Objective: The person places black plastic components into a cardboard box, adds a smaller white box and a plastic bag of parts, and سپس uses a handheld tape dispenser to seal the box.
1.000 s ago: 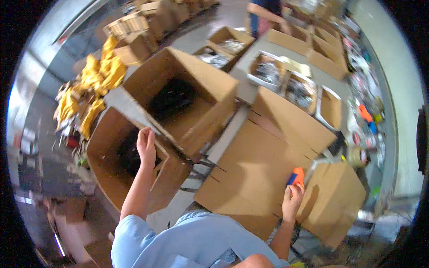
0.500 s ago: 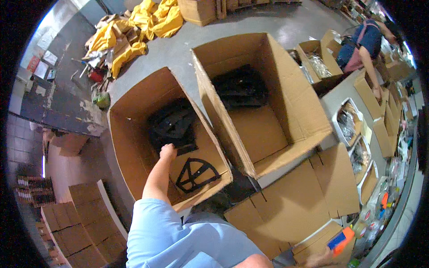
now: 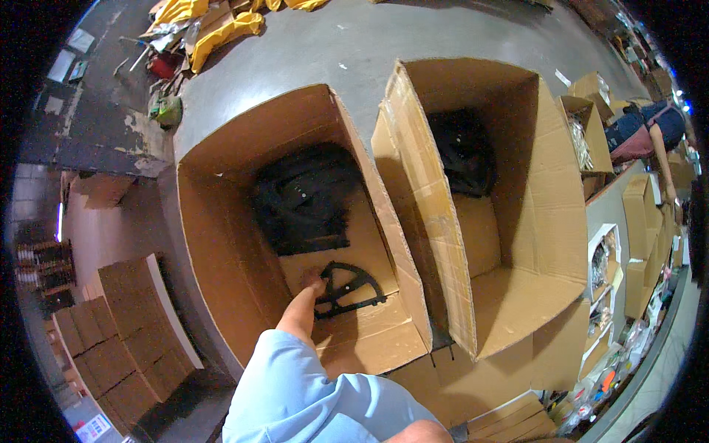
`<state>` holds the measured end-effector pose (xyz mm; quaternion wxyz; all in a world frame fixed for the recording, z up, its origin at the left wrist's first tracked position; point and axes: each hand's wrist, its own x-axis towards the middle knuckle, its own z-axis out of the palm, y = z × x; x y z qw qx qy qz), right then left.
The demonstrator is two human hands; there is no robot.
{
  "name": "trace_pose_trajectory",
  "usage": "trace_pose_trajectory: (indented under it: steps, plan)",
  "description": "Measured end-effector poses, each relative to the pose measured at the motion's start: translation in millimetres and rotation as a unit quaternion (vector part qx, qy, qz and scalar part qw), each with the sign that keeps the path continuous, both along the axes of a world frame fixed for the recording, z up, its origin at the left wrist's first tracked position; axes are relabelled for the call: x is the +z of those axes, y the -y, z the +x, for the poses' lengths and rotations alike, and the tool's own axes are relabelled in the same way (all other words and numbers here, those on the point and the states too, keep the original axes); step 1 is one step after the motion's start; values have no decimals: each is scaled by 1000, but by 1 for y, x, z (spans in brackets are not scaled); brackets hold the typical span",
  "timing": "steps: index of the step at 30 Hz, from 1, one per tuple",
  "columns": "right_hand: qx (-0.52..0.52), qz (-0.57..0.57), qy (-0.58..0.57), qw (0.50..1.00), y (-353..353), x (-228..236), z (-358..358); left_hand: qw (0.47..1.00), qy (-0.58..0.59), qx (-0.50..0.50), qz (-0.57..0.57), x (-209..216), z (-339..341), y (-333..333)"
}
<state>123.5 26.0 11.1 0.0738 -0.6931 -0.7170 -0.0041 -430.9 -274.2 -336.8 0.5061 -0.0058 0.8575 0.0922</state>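
My left hand (image 3: 316, 286) reaches down into the left cardboard box (image 3: 221, 244). It is at the left edge of a flat black fan-shaped frame (image 3: 342, 304) with spokes, which lies on the box bottom. The fingers are smeared and partly dark, so their grip does not show clearly. Beyond the hand, a pile of black parts (image 3: 306, 196) fills the far part of the same box. My right hand is out of view; only the skin near the right sleeve shows at the lower edge.
A second open box (image 3: 528, 295) stands close on the right, with black parts (image 3: 465, 155) at its far end. Flattened cardboard (image 3: 517, 362) lies nearer. Stacked cartons (image 3: 125, 347) stand at left. A co-worker (image 3: 642, 133) reaches over boxes at far right.
My left hand has moved nearer, from the black pile to the fan-shaped frame. My right hand, earlier near an orange and blue tool at lower right, has left the view. The view has shifted.
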Motion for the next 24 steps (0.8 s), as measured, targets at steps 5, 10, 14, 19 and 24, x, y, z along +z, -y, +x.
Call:
trace_pose_trajectory:
  steps: [5, 10, 14, 19, 24]
  plan:
    - [11, -8, 12, 1000, -10, -11, -12, 887, 199, 179, 376, 95, -44, -8]
    - [24, -13, 14, 1000, -21, -17, -21, 702, 190, 424, 539, 153, -89, 26]
    - [26, -13, 17, 999, -24, -20, -23, 537, 81, 692, 475, 128, -83, -3]
    - [30, -16, 15, 999, -24, -20, -24, 286, 30, 796, 533, 12, -89, -82]
    - [44, -11, 14, 999, -36, -20, -29, 168, -75, 916, 357, -31, -105, -156]
